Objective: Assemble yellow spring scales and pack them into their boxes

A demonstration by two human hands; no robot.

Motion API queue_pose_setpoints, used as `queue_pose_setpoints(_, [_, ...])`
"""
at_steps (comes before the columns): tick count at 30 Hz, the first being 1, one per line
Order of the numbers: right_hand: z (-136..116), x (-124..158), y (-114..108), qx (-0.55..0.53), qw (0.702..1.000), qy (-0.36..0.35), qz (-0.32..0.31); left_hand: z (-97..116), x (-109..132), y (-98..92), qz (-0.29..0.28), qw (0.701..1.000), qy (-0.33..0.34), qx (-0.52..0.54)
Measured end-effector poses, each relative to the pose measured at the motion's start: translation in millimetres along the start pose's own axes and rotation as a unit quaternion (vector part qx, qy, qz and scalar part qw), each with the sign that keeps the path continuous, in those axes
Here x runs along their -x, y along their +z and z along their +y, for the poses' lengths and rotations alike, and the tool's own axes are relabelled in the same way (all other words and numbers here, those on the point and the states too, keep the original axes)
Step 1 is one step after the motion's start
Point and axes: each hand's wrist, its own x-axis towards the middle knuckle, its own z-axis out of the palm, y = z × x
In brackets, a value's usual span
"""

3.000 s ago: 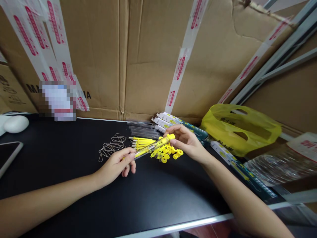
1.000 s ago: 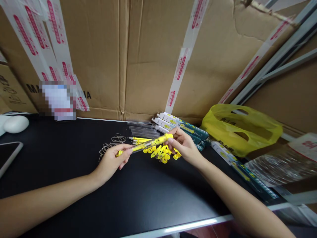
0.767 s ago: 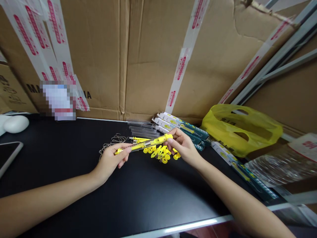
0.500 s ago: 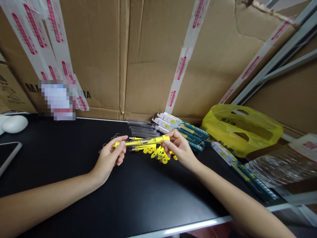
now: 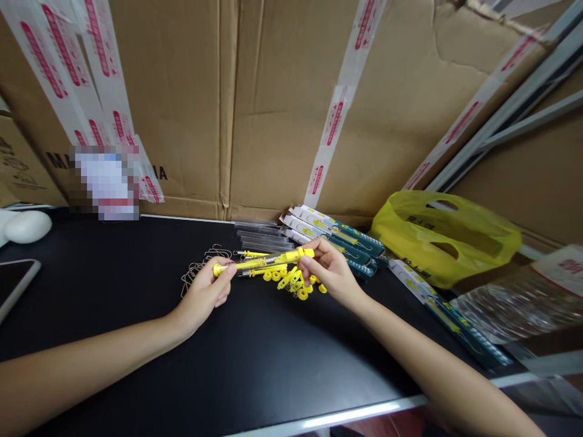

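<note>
A yellow spring scale [image 5: 255, 263] with a clear tube is stretched nearly level between my two hands above the black table. My left hand [image 5: 207, 291] pinches its yellow knobbed end between thumb and fingers. At the opposite end, my right hand [image 5: 328, 267] grips the yellow cap. Beneath lie more yellow rods [image 5: 249, 273] with metal ends, partly covered by the held scale. Small yellow rings and caps [image 5: 298, 285] are heaped near my right fingers. Bent wire hooks [image 5: 194, 271] lie in a pile just behind my left hand.
Clear tubes [image 5: 264, 238] lie at the back beside printed spring scale boxes [image 5: 337, 233]. Another such box [image 5: 449, 312] rests to the right, near a yellow plastic bag [image 5: 449, 233] and a clear wrapped pack [image 5: 514, 303]. Large cartons [image 5: 282, 121] wall the back. A phone-like device [image 5: 16, 285] sits left.
My left hand has shifted slightly right, bringing the knobbed end nearer my right hand and uncovering more of the wire hooks. My right hand has hardly moved.
</note>
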Motion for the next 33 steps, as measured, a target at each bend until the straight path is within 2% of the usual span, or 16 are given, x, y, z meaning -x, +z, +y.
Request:
queue_pose_setpoints(18, [-2.7, -4.1, -8.7, -0.031, 0.998, 0.036, -0.029, -0.9, -0.3, -1.1, -0.011, 1.000, 0.000, 0.010])
queue_pose_setpoints(26, [-4.6, -5.2, -13.9, -0.020, 0.999, 0.011, -0.024, -0.4, 0.3, -0.9, -0.012, 1.000, 0.000, 0.005])
queue_pose_setpoints(33, [-4.7, -5.3, -18.0, 0.047, 0.999, -0.015, -0.017, -1.5, 0.4, -0.4, -0.016, 1.000, 0.001, -0.007])
